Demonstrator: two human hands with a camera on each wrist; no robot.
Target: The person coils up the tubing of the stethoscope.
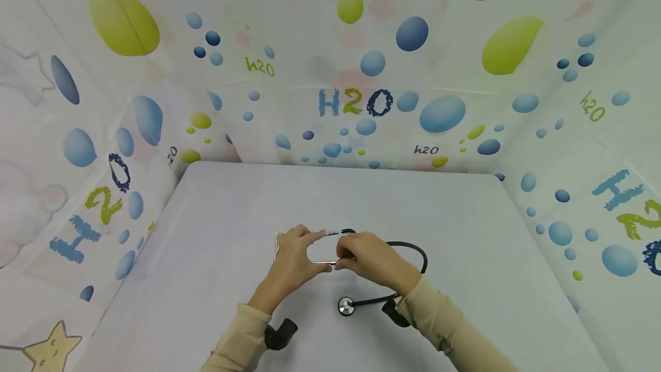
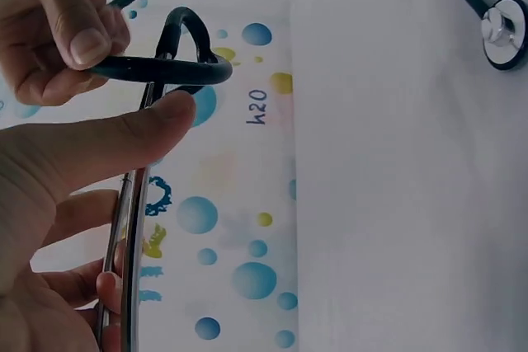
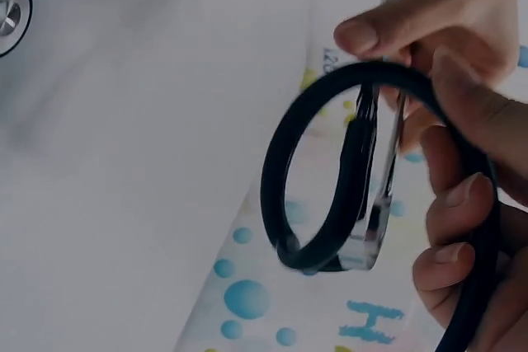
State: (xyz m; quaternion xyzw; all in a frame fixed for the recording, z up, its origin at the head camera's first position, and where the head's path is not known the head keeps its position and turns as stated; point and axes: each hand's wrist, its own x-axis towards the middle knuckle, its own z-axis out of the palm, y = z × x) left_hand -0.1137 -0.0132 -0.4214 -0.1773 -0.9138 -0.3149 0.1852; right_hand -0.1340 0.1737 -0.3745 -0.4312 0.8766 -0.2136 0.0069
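Observation:
A stethoscope with black tubing (image 3: pixel 275 171) and shiny metal ear tubes (image 2: pixel 130 286) is between both hands, above the white table. My left hand (image 1: pixel 291 258) holds the metal ear tubes, its thumb beside them in the left wrist view. With curled fingers my right hand (image 1: pixel 376 262) grips the black tubing, which bends into a loop near the metal part in the right wrist view. The rest of the tubing curves out past the right wrist and back to the round chest piece (image 1: pixel 346 306), which lies on the table. The earpieces cannot be made out clearly.
The white tabletop (image 1: pixel 248 205) extends around the hands. Behind and at both sides stands a printed curtain (image 1: pixel 289 33) with blue and green drops. A black strap piece (image 1: pixel 281 334) sits by the left wrist, another (image 1: pixel 395 313) by the right.

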